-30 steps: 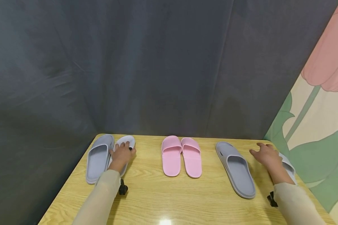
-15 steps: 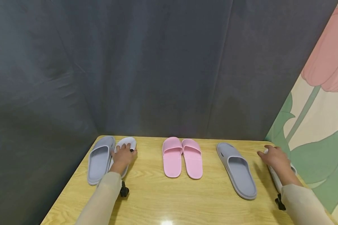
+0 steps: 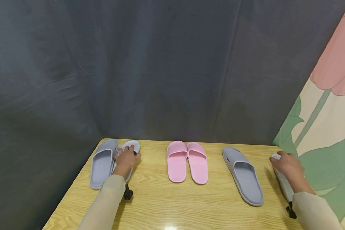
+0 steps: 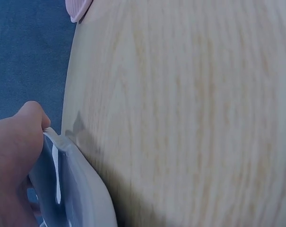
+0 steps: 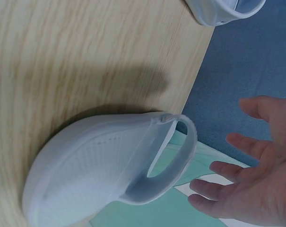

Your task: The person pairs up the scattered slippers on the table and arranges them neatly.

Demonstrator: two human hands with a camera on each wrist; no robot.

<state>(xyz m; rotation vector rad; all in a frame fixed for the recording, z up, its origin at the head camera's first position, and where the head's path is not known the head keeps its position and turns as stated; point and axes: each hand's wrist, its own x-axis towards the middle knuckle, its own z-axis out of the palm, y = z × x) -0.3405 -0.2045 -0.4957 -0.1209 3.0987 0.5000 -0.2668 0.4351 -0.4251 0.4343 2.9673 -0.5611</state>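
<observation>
My left hand [image 3: 126, 158] grips the strap of a pale grey slipper [image 3: 134, 144] at the back left. In the left wrist view the left thumb is at the strap edge of this slipper [image 4: 95, 191], with other fingers partly hidden behind it. A darker grey slipper [image 3: 101, 166] lies right beside it on the left. At the far right my right hand [image 3: 288, 164] hovers over another pale slipper [image 3: 284, 187], covering most of it. The right wrist view shows the right hand's fingers spread apart, near the strap loop of that slipper [image 5: 91, 165].
Two pink slippers [image 3: 176, 169] lie together at the back middle of the wooden table [image 3: 172, 204]. A single grey slipper [image 3: 248, 182] lies slanted left of my right hand. Dark cloth [image 3: 166, 70] hangs behind the table, and a flower-painted wall [image 3: 319, 137] borders the right.
My right hand has moved right, from the gap beside the slanted grey slipper to over the pale slipper at the far right. The left hand stays on its slipper.
</observation>
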